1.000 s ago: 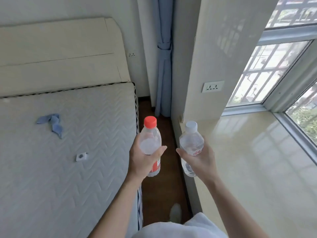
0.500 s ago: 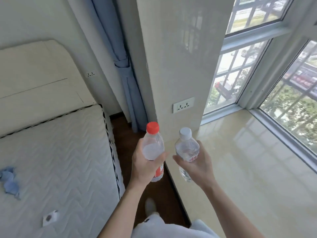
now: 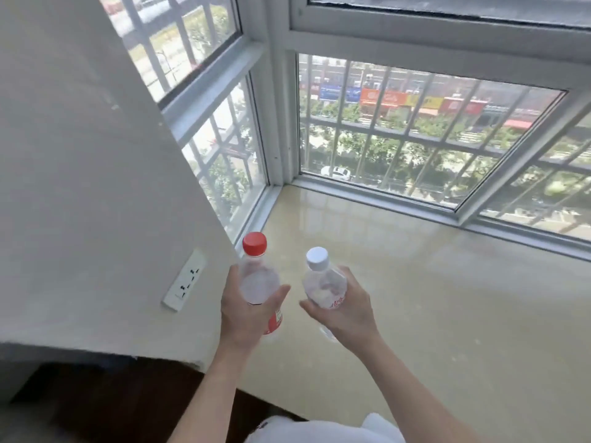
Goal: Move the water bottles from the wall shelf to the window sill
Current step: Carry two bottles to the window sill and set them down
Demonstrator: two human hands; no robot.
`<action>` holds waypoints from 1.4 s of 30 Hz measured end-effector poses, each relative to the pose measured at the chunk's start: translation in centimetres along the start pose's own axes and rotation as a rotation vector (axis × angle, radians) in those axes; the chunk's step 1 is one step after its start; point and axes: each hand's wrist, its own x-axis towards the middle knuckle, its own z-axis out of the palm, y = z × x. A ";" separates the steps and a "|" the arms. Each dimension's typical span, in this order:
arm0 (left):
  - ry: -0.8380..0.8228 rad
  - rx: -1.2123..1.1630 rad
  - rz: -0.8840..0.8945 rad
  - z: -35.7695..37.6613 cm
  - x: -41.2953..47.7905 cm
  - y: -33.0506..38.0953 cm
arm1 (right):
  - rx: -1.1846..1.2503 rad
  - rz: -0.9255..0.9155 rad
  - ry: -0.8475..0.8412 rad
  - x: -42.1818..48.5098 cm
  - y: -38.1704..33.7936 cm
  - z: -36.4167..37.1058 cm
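- Our left hand [image 3: 246, 314] wraps fingers and thumb round a clear plastic water bottle with a red cap [image 3: 257, 279], gripping it at the middle of the body.
- Our right hand [image 3: 350, 310] grips a clear plastic water bottle with a white cap [image 3: 323, 284] in the same way, from the right side.
- Both bottles are off the shelf and held just beside each other, not touching, over the near left part of the glossy beige stone window sill [image 3: 447, 314]. Neither seems to stand on it yet, though the hands hide much of the bases.
- Both bottles lean a little. We judge that if we let go before a base sits flat, a tall narrow bottle could topple and roll on so smooth a surface.
- The sill's near edge lies close under our wrists, with the dark wooden floor [image 3: 96, 398] below it. A bottle put down short could slip off.
- The bottles are near enough that lowering both at once could knock one against the other.
- The red-capped bottle hangs near the pale plastered wall [image 3: 80, 187] at the sill's left edge, where a white wall socket [image 3: 185, 284] sits. A bump there could jar our grip.
- Toward the far corner by the white-framed barred window [image 3: 278, 123] the sill offers safer room, we think.
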 end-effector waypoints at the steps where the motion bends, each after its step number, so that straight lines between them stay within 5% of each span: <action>1: -0.042 -0.002 0.009 0.5 0.9 -0.1 | 0.000 0.010 0.042 0.2 0.0 -0.1; 13: -0.447 -0.050 -0.074 6.3 6.4 -2.9 | 0.033 0.175 0.338 1.9 4.7 -1.0; 25: -0.443 0.046 -0.207 13.4 12.9 -18.5 | 0.075 0.255 0.366 10.0 19.5 1.0; 42: -0.443 0.138 0.045 17.0 19.4 -29.0 | 0.040 0.107 0.360 16.8 29.1 4.1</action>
